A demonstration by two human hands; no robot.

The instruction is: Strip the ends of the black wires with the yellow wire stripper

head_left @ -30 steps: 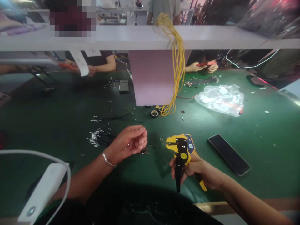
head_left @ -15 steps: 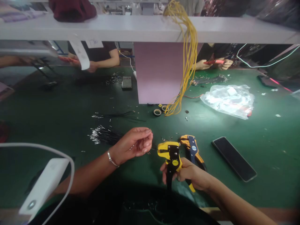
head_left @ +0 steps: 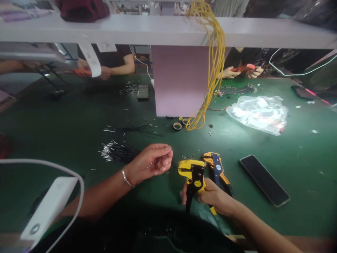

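My left hand [head_left: 152, 160] is closed in a pinch, thumb against curled fingers. It seems to hold a thin black wire, mostly hidden, with a small shiny bit showing at the palm. Just right of it, my right hand [head_left: 213, 195] is wrapped around the handles of a yellow and black wire stripper [head_left: 196, 174], its jaw end pointing toward my left hand. A second wire stripper [head_left: 217, 167], orange and dark blue, lies on the table behind my right hand. Left of my left hand lies a bundle of black wires [head_left: 121, 152] with shiny metal ends.
A phone [head_left: 264, 180] lies at right, with a clear plastic bag [head_left: 259, 114] behind it. Yellow wires [head_left: 214, 70] hang from the shelf [head_left: 131, 30] beside two tape rolls [head_left: 177, 126]. A white cable [head_left: 81, 189] loops at left. Co-workers' hands [head_left: 252, 72] show across the green table [head_left: 79, 123].
The wire stripper has tilted slightly and its lower handle has drawn in. A thin dark wire end seen between my left hand and the jaws no longer shows. My left hand has barely moved.
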